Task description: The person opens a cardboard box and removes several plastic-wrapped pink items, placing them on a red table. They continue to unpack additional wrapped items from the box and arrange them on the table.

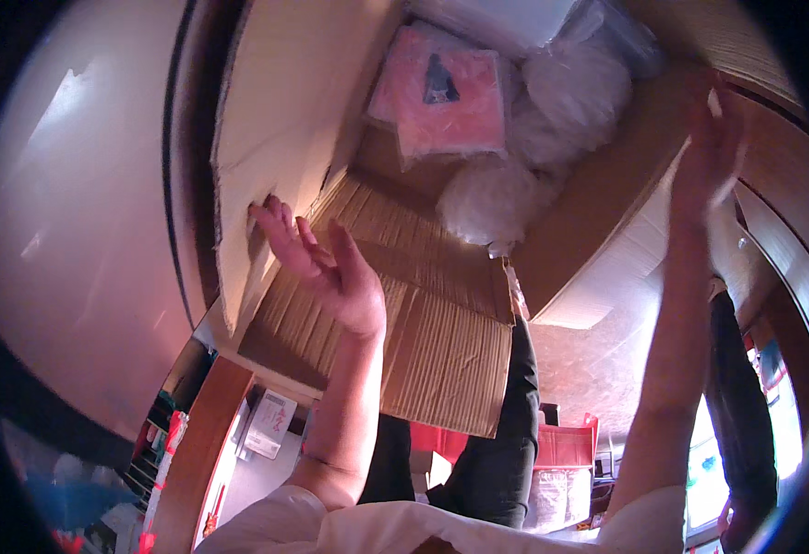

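Before me is an open cardboard box (605,201) with its flaps spread. My left hand (331,277) is at the left flap (280,111), fingers apart and nothing held; its fingertips appear to touch the cardboard. On the right, my right hand (709,149) is raised beside the box's right side. It is blurred, with the thumb apart from the fingers and nothing visible in it. Inside lie flat pink packs (453,104) in clear plastic, the top one bearing a dark picture. Several cloudy plastic bags (491,201) lie beside them. The ribbed front flap (439,346) folds towards me.
A large pale smooth surface (93,208) curves along the left. Below it is a reddish-brown edge (203,443), with a small white carton (269,422) bearing writing nearby. A red container (567,443) stands low behind my legs. Another person's dark-clothed limb (736,408) shows at right.
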The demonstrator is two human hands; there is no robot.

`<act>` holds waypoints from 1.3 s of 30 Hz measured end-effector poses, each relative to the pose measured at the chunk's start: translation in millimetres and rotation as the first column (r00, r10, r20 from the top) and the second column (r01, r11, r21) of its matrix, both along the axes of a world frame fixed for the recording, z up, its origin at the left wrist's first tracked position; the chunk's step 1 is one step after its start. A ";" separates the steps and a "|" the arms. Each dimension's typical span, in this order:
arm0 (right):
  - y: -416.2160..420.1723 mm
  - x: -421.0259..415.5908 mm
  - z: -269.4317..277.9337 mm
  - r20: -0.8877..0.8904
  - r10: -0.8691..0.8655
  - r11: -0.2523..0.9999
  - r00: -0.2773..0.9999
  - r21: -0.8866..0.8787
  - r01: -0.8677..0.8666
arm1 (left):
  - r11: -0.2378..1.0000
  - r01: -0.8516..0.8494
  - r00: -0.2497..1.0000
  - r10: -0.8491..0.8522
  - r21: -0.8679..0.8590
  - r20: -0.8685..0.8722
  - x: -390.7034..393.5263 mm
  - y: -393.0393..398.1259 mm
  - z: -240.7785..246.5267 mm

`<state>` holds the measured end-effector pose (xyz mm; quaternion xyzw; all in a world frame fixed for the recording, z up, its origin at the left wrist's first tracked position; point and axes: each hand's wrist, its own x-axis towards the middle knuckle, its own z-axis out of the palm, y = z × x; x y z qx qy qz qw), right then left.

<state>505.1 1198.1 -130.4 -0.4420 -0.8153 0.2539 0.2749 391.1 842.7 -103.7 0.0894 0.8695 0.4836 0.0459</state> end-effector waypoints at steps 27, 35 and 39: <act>-263.6 90.1 -135.9 0.146 -0.317 -0.419 0.937 -0.908 0.000 | 0.999 -0.029 0.997 0.027 -0.036 -0.079 -25.9 -5.3 -55.3; -263.7 105.5 -149.1 0.141 -0.205 -0.248 0.969 -0.965 0.088 | 0.998 -0.008 0.992 0.001 -0.058 -0.126 -26.4 -5.5 -55.1; -264.3 102.7 -150.9 0.022 -0.339 -0.210 0.941 -0.976 -0.052 | 0.999 -0.017 0.992 0.013 -0.029 -0.127 -25.9 -5.1 -54.4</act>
